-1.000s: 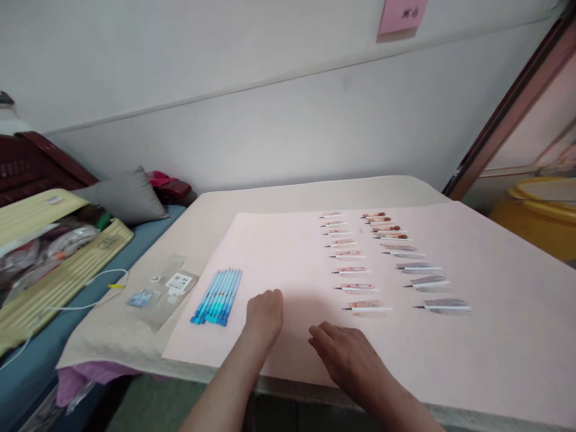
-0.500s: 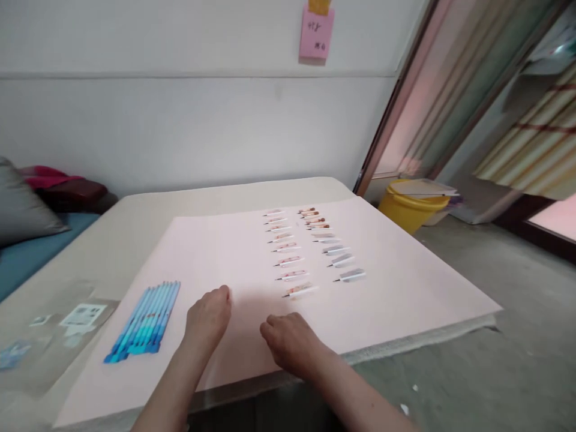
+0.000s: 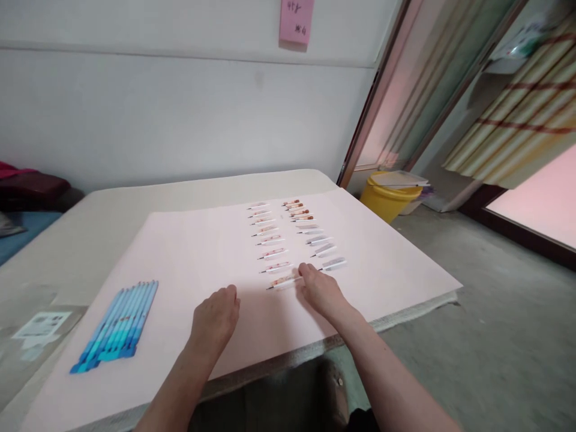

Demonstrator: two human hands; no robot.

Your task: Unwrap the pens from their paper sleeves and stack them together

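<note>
A large pale pink sheet (image 3: 189,252) covers the table. Two rows of small white pen tips (image 3: 274,243) with pink or grey caps lie in its middle. My right hand (image 3: 320,293) rests on the sheet with its fingertips touching the end of the nearest pink-capped pen tip (image 3: 283,280); the fingers are stretched forward. My left hand (image 3: 215,319) lies on the sheet, fingers curled loosely down, holding nothing that I can see. A bundle of several blue pens (image 3: 116,327) lies side by side at the sheet's left.
A clear plastic bag with white labels (image 3: 38,327) lies at the table's left edge. A yellow bucket (image 3: 387,198) stands on the floor to the right, by a door frame. A pink note (image 3: 296,21) hangs on the wall. Dark red fabric (image 3: 27,186) lies far left.
The camera has swung right. My right hand has moved forward from the sheet's near edge to the nearest pen tip. My left hand has kept its place.
</note>
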